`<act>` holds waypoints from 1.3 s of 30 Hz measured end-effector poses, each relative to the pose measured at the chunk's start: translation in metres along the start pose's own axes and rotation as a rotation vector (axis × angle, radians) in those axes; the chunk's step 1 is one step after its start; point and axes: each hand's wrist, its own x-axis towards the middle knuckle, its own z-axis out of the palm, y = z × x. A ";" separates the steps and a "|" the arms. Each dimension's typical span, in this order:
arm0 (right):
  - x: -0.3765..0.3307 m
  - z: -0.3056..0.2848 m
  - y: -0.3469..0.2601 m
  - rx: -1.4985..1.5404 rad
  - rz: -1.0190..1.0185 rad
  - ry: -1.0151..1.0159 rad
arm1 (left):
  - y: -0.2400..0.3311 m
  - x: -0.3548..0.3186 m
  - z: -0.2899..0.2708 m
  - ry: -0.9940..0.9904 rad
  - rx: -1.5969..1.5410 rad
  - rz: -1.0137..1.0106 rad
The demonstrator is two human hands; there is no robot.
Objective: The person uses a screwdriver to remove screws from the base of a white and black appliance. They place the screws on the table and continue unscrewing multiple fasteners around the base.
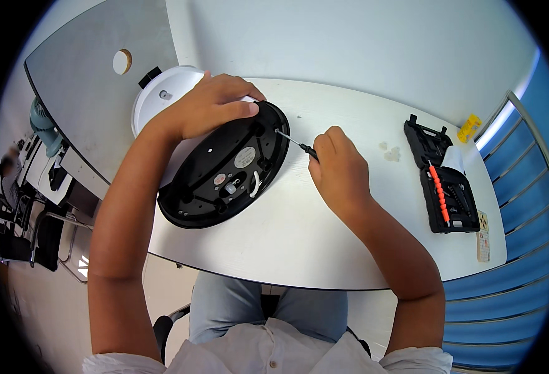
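Note:
A black oval appliance base (203, 168) is tilted up on the table, its underside toward me. It carries round labels, several small holes and a short white cord (255, 184). My left hand (215, 106) grips its upper rim, thumb on the black edge and fingers over the far side. In my closed right hand (342, 168) is a screwdriver (307, 150) with a black handle. The thin metal shaft points left, its tip at a hole near the base's upper right edge. Whether the tip sits in a screw is too small to tell.
Behind my left hand lies a white round pot-like part (174, 84) with a black handle. An open black tool case (449, 193) holds an orange flexible shaft (440, 194). Right of it are a remote control (483, 237) and a yellow packet (470, 128). Metal railing (530, 131) borders the table.

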 end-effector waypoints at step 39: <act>-0.001 0.014 0.013 -0.053 -0.113 0.098 | 0.001 0.001 0.007 0.052 -0.070 0.039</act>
